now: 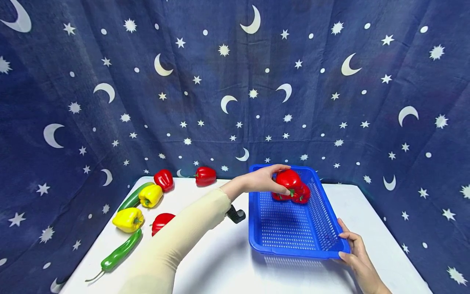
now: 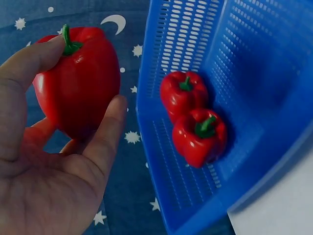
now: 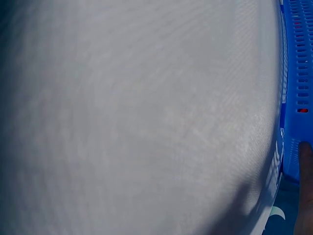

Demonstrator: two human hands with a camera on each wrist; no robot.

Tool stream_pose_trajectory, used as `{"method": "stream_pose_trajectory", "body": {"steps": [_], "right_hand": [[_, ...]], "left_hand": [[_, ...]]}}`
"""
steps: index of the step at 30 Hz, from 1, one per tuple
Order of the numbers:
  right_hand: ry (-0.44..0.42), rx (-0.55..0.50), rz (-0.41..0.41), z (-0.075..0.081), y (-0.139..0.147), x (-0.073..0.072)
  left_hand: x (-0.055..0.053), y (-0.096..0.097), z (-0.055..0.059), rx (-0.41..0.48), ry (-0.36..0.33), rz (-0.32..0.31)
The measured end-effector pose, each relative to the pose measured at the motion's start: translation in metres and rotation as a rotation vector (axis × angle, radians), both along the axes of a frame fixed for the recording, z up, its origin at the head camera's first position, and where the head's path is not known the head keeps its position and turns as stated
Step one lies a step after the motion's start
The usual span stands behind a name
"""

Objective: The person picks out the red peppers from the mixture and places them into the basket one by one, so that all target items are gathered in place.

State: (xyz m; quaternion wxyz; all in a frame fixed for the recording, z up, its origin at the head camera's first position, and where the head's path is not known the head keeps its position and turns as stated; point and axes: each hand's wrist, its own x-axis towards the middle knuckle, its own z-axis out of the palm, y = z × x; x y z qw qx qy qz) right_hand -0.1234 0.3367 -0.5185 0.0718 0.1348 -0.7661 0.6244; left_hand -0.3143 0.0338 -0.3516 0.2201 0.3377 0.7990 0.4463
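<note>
My left hand (image 1: 261,179) grips a glossy red bell pepper (image 1: 288,179) over the far part of a blue plastic basket (image 1: 286,250). In the left wrist view, this pepper (image 2: 80,88) sits between thumb and fingers, its green stem up by the thumb. Two more red bell peppers, one (image 2: 183,93) against the other (image 2: 199,139), lie inside at the basket's far end. My right hand (image 1: 361,261) holds the basket's near right corner, thumb on the rim and fingers along the outer side. Only a dark finger (image 3: 305,191) of it shows in the right wrist view.
On the white table's left lie yellow bell peppers (image 1: 128,219), a green chili pepper (image 1: 121,250), a long dark green vegetable (image 1: 134,198) and several red bell peppers (image 1: 164,180). My left sleeve partly covers one red pepper (image 1: 161,222). A blue star-and-moon curtain (image 1: 205,102) surrounds the table.
</note>
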Motion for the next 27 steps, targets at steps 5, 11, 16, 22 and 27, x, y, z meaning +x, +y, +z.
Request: {"method": "stream_pose_trajectory", "body": {"steps": [5,11,16,22,27], "right_hand": [[0.005,0.000,0.008,0.000,-0.001,0.000],[-0.020,0.038,-0.023,0.001,-0.002,0.001],[-0.014,0.053,-0.032,0.002,-0.002,0.001],[0.012,0.040,-0.020,0.001,-0.002,0.000],[0.012,0.048,-0.023,0.002,-0.002,0.000]], "left_hand": [[-0.001,0.014,0.000,-0.014,0.014,-0.009],[-0.004,0.032,-0.003,-0.021,-0.005,-0.010],[-0.006,0.045,-0.008,-0.014,-0.051,-0.018],[-0.006,0.055,-0.018,-0.044,-0.074,0.010],[-0.003,0.064,-0.029,-0.136,0.014,-0.005]]}}
